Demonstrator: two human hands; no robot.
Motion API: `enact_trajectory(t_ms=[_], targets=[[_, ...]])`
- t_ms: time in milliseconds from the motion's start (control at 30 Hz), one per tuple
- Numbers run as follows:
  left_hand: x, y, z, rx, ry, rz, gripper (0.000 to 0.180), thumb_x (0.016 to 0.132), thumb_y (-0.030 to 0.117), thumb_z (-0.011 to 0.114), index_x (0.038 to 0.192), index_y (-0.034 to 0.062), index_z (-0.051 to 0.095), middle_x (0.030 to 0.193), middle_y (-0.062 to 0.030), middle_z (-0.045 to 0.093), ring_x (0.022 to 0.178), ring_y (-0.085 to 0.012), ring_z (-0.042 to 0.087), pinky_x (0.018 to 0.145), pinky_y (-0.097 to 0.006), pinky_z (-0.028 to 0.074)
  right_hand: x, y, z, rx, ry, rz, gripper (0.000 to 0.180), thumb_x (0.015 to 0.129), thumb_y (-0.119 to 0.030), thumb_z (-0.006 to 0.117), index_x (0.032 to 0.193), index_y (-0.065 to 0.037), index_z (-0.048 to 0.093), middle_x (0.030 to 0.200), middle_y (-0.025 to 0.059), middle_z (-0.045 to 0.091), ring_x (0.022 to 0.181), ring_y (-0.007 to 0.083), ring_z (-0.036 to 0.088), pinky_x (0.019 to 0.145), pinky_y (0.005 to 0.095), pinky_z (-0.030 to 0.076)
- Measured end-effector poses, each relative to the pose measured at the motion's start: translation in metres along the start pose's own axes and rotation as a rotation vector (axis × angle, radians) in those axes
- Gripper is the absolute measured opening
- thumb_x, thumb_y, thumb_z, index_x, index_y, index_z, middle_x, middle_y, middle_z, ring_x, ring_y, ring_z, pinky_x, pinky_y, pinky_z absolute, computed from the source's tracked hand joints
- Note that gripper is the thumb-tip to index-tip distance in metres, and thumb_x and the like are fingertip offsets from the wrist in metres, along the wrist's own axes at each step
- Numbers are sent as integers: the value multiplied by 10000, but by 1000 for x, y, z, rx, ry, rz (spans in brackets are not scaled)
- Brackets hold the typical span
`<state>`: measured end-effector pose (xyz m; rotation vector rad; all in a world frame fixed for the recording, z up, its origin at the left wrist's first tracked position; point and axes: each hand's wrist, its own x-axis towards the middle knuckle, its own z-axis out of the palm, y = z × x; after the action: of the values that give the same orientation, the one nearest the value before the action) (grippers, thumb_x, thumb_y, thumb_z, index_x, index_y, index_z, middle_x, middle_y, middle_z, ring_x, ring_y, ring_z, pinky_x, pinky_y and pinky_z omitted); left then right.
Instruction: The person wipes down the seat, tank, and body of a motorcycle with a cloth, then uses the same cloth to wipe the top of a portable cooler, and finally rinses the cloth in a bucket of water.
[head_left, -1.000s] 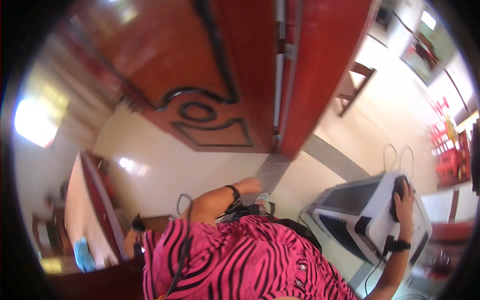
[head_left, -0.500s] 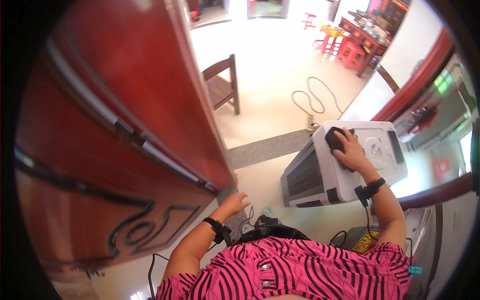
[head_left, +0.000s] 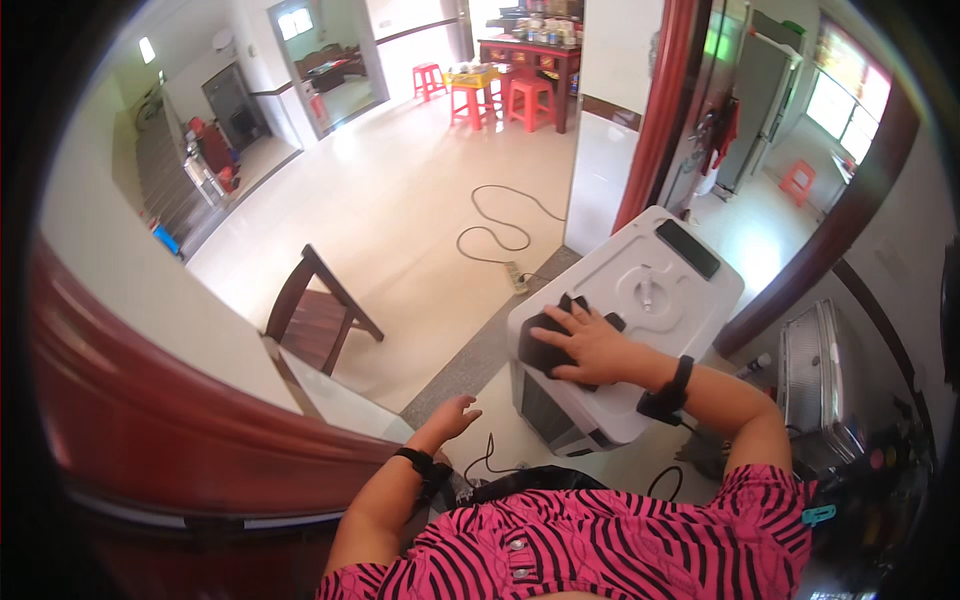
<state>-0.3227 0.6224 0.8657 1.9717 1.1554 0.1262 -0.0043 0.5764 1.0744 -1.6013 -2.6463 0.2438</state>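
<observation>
A tall boxy appliance [head_left: 690,335], white on top with dark grey slatted sides, stands tilted in the doorway at the right. On its top lies a black object [head_left: 548,352] whose kind I cannot make out. My right hand [head_left: 592,345] rests over that black object, fingers spread and pressing down from above. A dark panel [head_left: 687,248] and a round recess [head_left: 650,293] show on the appliance's far top. Low at the left, my left hand [head_left: 455,417] hangs in the air with fingers loosely extended, holding nothing. Both wrists wear black straps.
A power strip [head_left: 515,278] with a looping cable [head_left: 480,222] lies on the floor beyond the grey threshold [head_left: 455,365]. A wooden chair [head_left: 318,310] stands ahead left. Red stools [head_left: 530,102] are by a table at the back. A red-brown door [head_left: 190,400] borders my left.
My view has turned right-to-left across the room, showing more of the far floor and less door. My right hand stays on the black object atop the appliance; my left hand still holds nothing.
</observation>
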Motion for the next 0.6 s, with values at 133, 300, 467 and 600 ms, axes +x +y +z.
enact_trajectory(t_ms=[133,300,467,600], targets=[[50,-22,0,64,-199,-52,500,801,351,653,1143,-8,588,1067,-213,639,989,-351,614,858,-404,487,1,-1,-4,-14,-57,28,663,808,-448,593,1390,-217,375,1461,165,267,1320,412,268,1019,608,253],[83,-90,1,158,-284,-108,460,789,360,645,1067,-7,629,1039,-227,639,987,-364,608,862,-418,478,13,3,-10,-5,20,90,572,807,-352,617,1333,-200,450,1432,150,314,1295,377,318,1017,555,282],[80,-140,-4,309,-410,-121,434,780,381,623,979,-3,663,1006,-236,636,979,-372,600,856,-429,473,32,28,-14,104,100,271,553,753,-233,674,1275,-179,500,1356,149,400,1126,359,467,927,455,404],[72,-165,-12,365,-544,-84,450,767,402,631,970,2,668,988,-228,642,979,-369,599,858,-419,471,44,57,-14,69,139,391,550,780,-267,641,1297,-162,485,1358,169,398,1157,371,455,945,455,395]])
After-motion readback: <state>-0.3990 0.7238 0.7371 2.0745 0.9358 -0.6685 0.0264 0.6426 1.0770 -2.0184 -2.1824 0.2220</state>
